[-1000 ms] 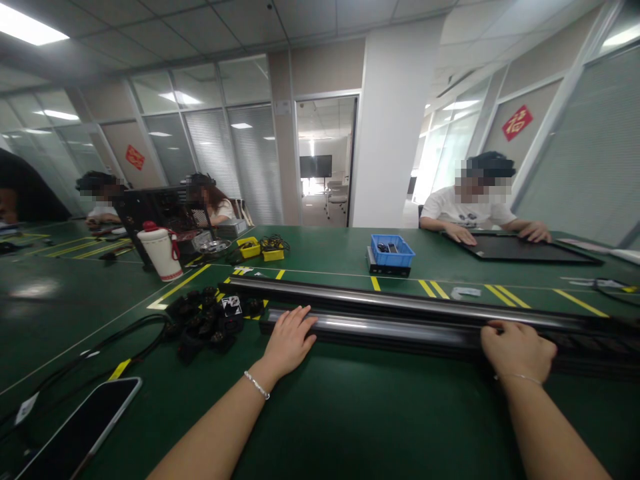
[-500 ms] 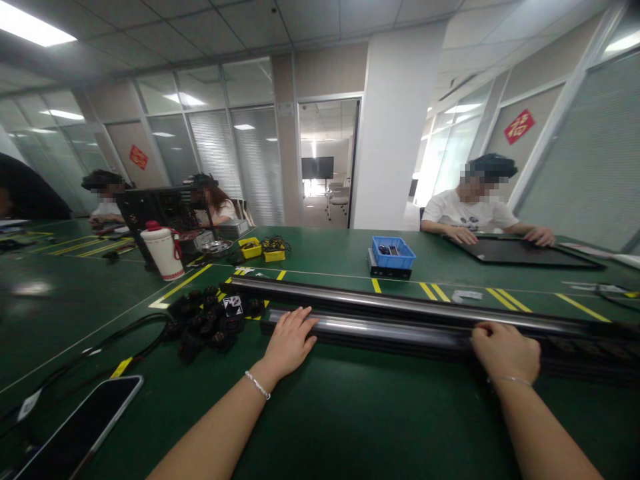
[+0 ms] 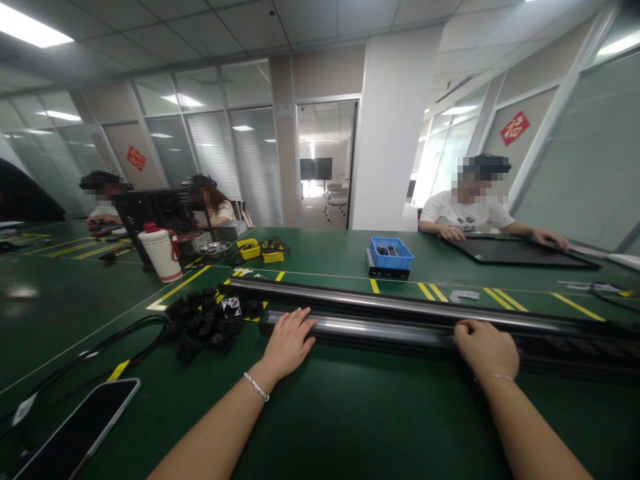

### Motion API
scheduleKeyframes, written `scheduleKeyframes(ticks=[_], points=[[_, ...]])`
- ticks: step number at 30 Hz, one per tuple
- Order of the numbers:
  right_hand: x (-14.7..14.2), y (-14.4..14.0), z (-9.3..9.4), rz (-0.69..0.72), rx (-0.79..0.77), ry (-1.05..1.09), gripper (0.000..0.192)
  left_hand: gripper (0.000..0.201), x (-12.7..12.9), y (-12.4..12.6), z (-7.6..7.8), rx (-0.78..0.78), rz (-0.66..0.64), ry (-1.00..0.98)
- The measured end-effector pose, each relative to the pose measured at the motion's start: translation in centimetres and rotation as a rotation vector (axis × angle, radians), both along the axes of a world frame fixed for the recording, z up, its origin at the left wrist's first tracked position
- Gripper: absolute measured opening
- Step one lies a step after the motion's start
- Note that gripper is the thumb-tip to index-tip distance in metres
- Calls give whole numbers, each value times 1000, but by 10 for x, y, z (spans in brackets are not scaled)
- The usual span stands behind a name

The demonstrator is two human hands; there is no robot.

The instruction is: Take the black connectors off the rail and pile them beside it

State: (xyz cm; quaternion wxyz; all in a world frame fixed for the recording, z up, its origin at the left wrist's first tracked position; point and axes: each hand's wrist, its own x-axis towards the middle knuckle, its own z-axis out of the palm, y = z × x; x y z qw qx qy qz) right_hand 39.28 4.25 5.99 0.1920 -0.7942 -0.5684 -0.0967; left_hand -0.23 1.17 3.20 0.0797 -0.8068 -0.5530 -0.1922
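Note:
A long black and silver bar [image 3: 380,328] lies across the green table [image 3: 350,413] in front of me, with a second long bar [image 3: 400,303] just behind it. My left hand [image 3: 286,341] rests flat on the near bar's left end, fingers spread. Farther right along the same bar, my right hand [image 3: 486,348] curls its fingers over the top edge. Both wrists wear thin bracelets.
A pile of black plugs and cables [image 3: 207,320] lies left of the bars. A phone [image 3: 75,430] sits at the near left. A white jug [image 3: 163,252], yellow bins [image 3: 260,250] and a blue bin [image 3: 391,252] stand farther back. Other people sit at the far side.
My right hand has slid left along the near bar. My left hand has stayed on the bar's left end.

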Motion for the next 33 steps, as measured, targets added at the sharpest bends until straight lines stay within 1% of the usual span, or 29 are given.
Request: scheduleKeyframes(ticks=[5,11,19,26,33], points=[[-11,-2,3,22,-4,-7,39,37,0,0,0,2,-5,-3],[-18,-2,1,4,-7,-71,38,38,0,1,-1,15,2,19],[-39,0,-4,166,81,-173,37,38,2,0,1,7,8,27],[-42,1,-4,169,71,-199,37,39,1,0,0,1,9,27],[-61,-1,-5,202,84,-189,37,39,3,0,1,6,9,30]])
